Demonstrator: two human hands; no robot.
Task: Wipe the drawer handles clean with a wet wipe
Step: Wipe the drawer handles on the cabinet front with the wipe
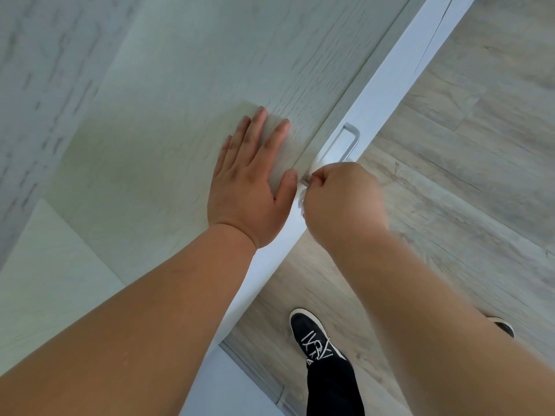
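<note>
Left hand [249, 187] flat on top — right hand [339, 202] wipes handle [350, 142].

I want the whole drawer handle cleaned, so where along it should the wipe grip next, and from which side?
Grip the bare straight bar of the drawer handle, above the right hand now pinching the wet wipe at its lower end. Come from the open floor side: the bar stands off the white drawer front, leaving a gap for fingers behind it. The left hand rests flat on the top.

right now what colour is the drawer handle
Silvery grey metal; the handle shows best in the head view.
</note>
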